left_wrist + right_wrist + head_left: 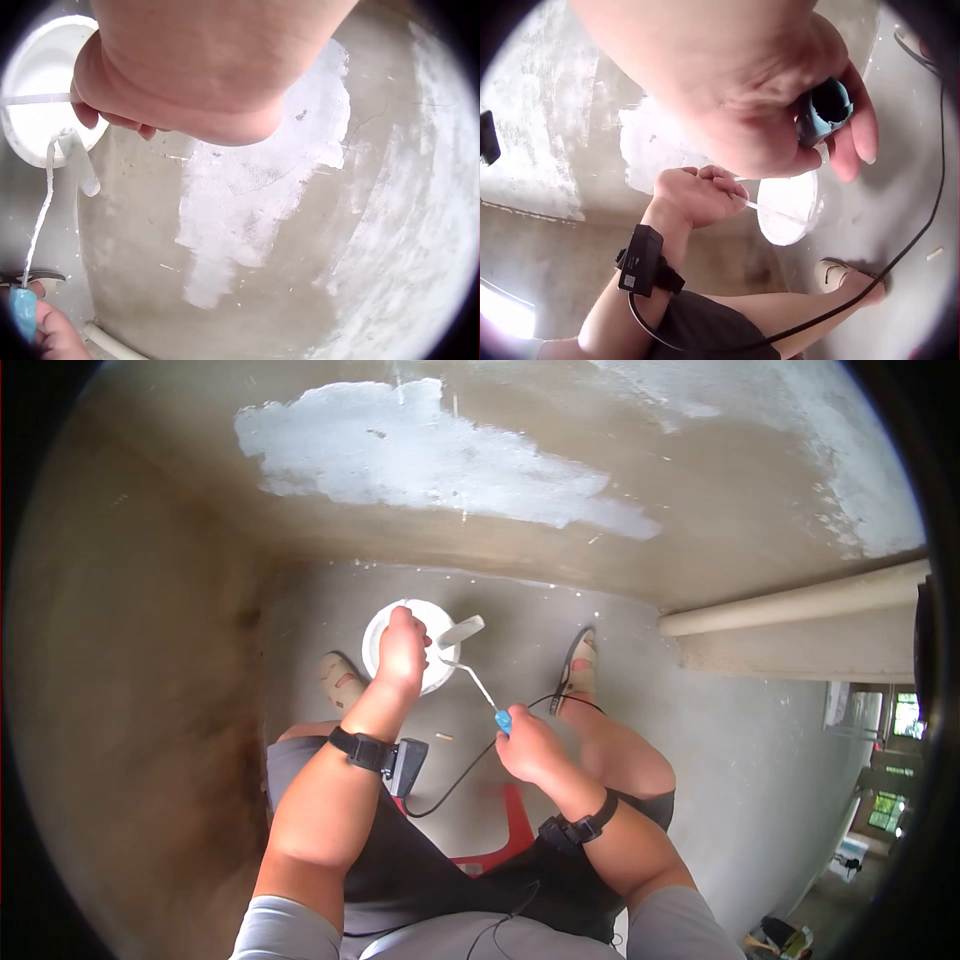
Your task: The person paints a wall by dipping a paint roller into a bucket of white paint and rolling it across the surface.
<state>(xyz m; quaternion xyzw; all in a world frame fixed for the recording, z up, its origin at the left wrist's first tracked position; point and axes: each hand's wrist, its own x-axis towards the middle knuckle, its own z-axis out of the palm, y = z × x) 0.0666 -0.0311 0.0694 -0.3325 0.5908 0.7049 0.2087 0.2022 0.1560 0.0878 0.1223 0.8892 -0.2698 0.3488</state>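
Note:
A white bucket [376, 645] stands on the floor between the person's feet. Over it the left hand [403, 650] [180, 82] [697, 196] grips a thin white strip [37, 99] [780, 214] that reaches across the bucket's opening. The right hand [530, 745] [61, 335] [780, 105] is curled round the blue handle [503, 721] [23, 311] [829, 112] of a paint roller. From the handle a bent, white-coated rod [480, 685] [46, 202] leads to the white roller head [460, 632] [84, 169], tilted over the bucket's rim. Its inner end is hard to make out.
Ahead rises a wall [600, 555] with a white patch [400, 450]; another wall [130, 610] stands left. A pale pipe [800, 600] runs along the right. Below are a red object [518, 825], a black cable [455, 785] and a small stub [444, 737] on the floor.

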